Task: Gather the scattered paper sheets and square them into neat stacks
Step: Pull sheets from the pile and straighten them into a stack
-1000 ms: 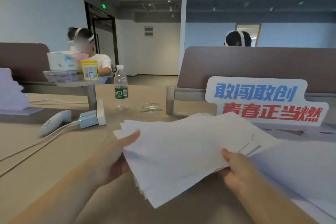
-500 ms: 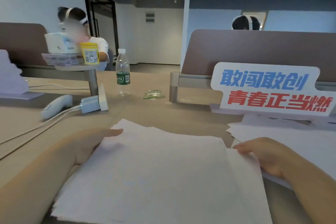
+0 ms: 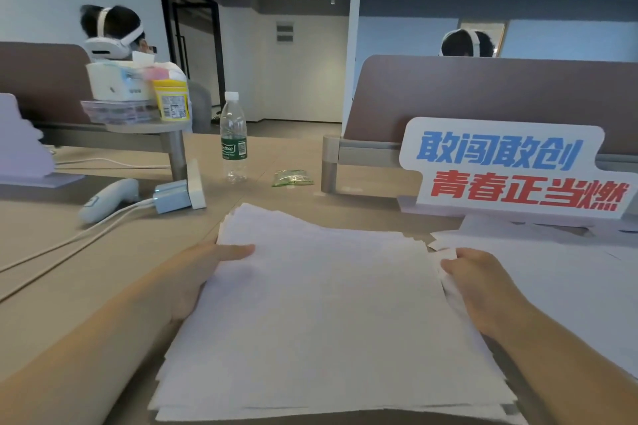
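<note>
Paper stack (image 3: 321,314) sat flat on the table (image 3: 103,269), dead centre in front of the person, between both hands. Edges not square: sheets fanned at the far-left corner and along the near and right sides.

Left hand (image 3: 203,272) gripped the left edge, thumb on top and fingers hidden underneath. Right hand (image 3: 480,283) was on the right edge with its fingers bent. Thumb hidden, so can't tell if it pinched or only pressed.

Loose sheets (image 3: 569,272) lay just beside the stack on the right, running under the sign (image 3: 511,169). Water bottle (image 3: 233,138) and green packet (image 3: 292,178) stood further back, well apart.

Risks, as judgement:
- Squeezing inward from both sides with the stack lying flat would likely buckle the top sheets instead of aligning them.
- The right hand could drag neighbouring loose sheets into the stack skewed.
- Lifting to tap with only an edge grip could let the middle sheets slide out.
</note>
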{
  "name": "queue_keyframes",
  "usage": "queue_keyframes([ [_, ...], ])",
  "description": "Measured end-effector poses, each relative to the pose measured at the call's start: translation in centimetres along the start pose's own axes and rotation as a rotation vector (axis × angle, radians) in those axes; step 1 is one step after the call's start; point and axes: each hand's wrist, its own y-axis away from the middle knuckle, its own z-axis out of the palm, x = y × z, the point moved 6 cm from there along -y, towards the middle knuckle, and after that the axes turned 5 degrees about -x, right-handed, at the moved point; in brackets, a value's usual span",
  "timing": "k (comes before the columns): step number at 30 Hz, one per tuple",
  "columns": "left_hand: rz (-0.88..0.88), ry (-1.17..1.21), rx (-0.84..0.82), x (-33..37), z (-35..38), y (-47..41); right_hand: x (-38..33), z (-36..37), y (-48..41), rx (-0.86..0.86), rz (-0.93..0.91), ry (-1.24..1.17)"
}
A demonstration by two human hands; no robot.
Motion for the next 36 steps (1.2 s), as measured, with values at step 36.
queue_keyframes([
  [36, 0.894, -0.107, 0.37, 8.1, 3.3, 8.4, -8.0, -3.5, 4.4, -0.233, -0.652, -0.39],
])
